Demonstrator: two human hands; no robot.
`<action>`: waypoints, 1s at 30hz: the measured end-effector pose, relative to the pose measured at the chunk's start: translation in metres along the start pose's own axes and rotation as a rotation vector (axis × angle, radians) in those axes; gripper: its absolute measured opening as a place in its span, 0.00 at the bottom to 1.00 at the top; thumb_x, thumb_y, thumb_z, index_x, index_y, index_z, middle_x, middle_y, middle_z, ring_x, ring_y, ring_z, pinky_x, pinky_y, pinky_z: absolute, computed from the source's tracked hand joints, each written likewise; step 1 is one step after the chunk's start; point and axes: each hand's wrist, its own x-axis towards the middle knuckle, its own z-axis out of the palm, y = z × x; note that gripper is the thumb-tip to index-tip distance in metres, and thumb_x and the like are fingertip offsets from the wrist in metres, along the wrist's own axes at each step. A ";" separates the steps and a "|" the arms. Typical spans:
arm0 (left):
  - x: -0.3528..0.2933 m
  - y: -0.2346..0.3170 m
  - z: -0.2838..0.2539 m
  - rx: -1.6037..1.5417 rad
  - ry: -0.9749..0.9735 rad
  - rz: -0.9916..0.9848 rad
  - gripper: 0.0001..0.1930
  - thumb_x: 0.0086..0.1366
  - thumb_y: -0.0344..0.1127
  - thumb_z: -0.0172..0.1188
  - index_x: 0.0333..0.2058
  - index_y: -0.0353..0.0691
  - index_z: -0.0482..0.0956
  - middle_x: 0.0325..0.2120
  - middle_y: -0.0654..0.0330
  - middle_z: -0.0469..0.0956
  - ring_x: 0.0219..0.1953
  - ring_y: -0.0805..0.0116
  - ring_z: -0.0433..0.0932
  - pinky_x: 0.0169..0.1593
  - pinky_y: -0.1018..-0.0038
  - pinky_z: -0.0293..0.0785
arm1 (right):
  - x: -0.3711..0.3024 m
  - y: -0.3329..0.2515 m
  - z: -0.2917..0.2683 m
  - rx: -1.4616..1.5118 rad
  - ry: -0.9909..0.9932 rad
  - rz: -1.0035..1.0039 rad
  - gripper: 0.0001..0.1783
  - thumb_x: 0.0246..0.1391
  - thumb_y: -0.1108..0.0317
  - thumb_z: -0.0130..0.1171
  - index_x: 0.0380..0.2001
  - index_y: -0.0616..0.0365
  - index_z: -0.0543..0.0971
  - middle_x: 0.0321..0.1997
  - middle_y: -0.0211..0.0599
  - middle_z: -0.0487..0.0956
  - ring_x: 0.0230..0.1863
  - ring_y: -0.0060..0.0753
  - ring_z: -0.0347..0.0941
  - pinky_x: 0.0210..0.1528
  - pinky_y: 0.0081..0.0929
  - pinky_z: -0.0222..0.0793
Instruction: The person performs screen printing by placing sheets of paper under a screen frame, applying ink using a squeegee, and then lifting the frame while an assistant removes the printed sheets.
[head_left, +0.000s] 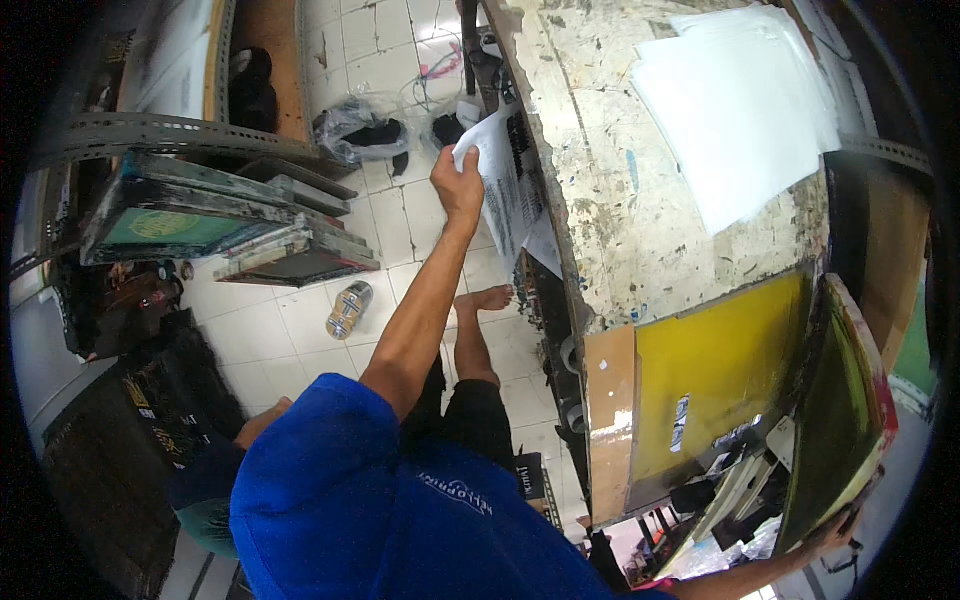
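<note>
My left hand (pixel 459 186) reaches out beyond the table's left side. It pinches the upper corner of a white printed paper sheet (pixel 497 185), which hangs down along the table edge. My right hand (pixel 838 532), at the lower right, grips the lower end of a screen printing frame (pixel 845 400) with dark yellow-green mesh and a pale and red rim. The frame stands tilted beside the table. Some of the right hand's fingers are hidden behind the frame.
The paint-stained table (pixel 600 230) carries a stack of white sheets (pixel 735 110) and a yellow screen (pixel 715 370). More screen frames (pixel 200 215) lean on a metal rack at left. On the tiled floor are a clear roll of tape (pixel 350 309) and plastic bags (pixel 360 132).
</note>
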 end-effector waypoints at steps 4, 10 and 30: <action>0.024 0.074 -0.027 0.111 0.065 0.142 0.12 0.65 0.33 0.63 0.41 0.29 0.81 0.30 0.46 0.83 0.33 0.57 0.82 0.41 0.64 0.75 | 0.004 -0.036 0.012 -0.022 -0.064 -0.024 0.33 0.66 0.49 0.57 0.60 0.69 0.74 0.61 0.53 0.76 0.60 0.49 0.70 0.66 0.45 0.61; -0.005 0.257 -0.084 0.076 -0.039 0.341 0.12 0.61 0.25 0.62 0.44 0.32 0.83 0.38 0.45 0.85 0.37 0.55 0.85 0.42 0.65 0.78 | -0.010 -0.067 0.016 0.074 -0.106 0.012 0.32 0.65 0.50 0.57 0.59 0.69 0.75 0.57 0.51 0.79 0.57 0.47 0.72 0.64 0.41 0.63; -0.343 0.208 0.070 0.180 -1.581 1.348 0.38 0.65 0.65 0.56 0.65 0.44 0.72 0.70 0.53 0.63 0.74 0.42 0.52 0.73 0.42 0.42 | 0.005 -0.144 0.029 0.012 0.147 -0.034 0.26 0.44 0.45 0.73 0.44 0.48 0.86 0.35 0.45 0.86 0.38 0.49 0.83 0.43 0.40 0.77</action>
